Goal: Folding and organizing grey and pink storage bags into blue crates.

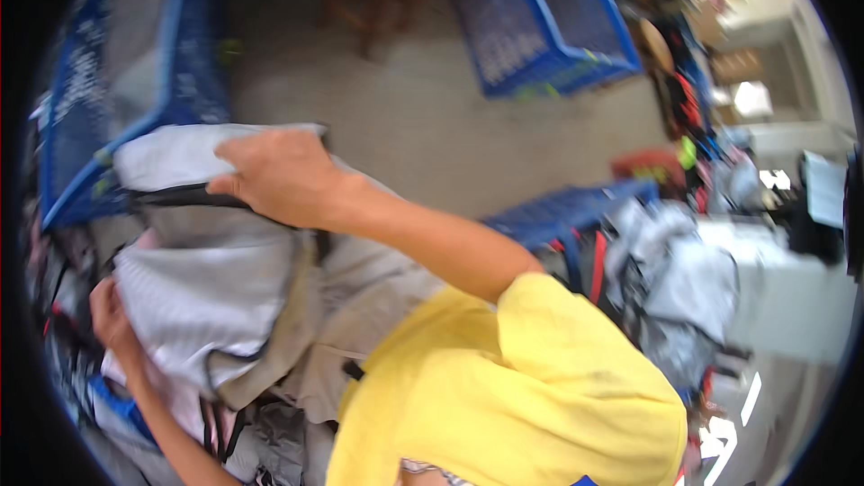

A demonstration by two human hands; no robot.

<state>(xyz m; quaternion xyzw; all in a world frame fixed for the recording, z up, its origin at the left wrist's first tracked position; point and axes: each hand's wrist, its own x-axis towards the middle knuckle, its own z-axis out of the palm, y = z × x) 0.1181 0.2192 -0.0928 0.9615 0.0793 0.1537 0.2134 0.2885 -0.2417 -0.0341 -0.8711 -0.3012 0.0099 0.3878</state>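
Note:
A light grey fabric bag (207, 283) with black trim hangs in front of me, at the left of the head view. Its upper flap (171, 157) is lifted, and a dark edge runs beneath it. My right hand (292, 178) reaches across and is closed on the top of this bag, thumb along the dark trim. Lower down at the bag's left side, my left hand (110, 315) is curled closed against its edge; its fingertips are partly hidden. Motion blurs parts of the picture.
A blue plastic crate (175, 45) stands at the far left, another blue crate (558, 45) at the far right. Between them is a wooden stool (373, 9). Several grey bags (688, 279) are piled to my right, and more bags and fabric (117, 414) lie at lower left.

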